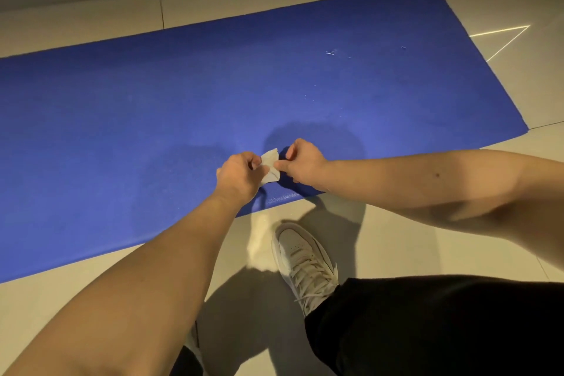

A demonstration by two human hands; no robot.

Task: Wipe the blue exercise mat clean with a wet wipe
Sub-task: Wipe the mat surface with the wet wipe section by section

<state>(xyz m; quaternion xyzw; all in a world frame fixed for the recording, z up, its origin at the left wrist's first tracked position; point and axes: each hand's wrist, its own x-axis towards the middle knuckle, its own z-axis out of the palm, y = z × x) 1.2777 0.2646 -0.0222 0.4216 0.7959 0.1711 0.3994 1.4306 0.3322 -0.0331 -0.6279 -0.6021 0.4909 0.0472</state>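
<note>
Both bare forearms reach forward and down from the bottom of the view, converging over the near edge of the blue exercise mat (213, 94). The left hand (236, 175) comes in from the lower left, knuckles up, its grip closed on the left side of one small white wet wipe (270, 165). The right hand (305, 162) comes in from the right with the elbow bent wide, its thumb and fingers pinched on the wipe's right side. The wipe is held between the two hands just above the mat, crumpled and folded, with a creased corner sticking up; whether it touches the mat cannot be told. There is one mat, a long rectangle of matte, finely textured foam lying flat and slanting across the floor (396, 238), its far right corner rounded. A few tiny pale specks (331, 53) sit on its right half, well apart from the hands. A faintly darker patch (183, 171) shows on the mat left of the hands. The floor is smooth, pale tile with thin dark joints. One white lace-up sneaker (302, 256) stands on the tile just beside the mat's near edge, below the hands, with a black trouser leg (427, 323) above it.
</note>
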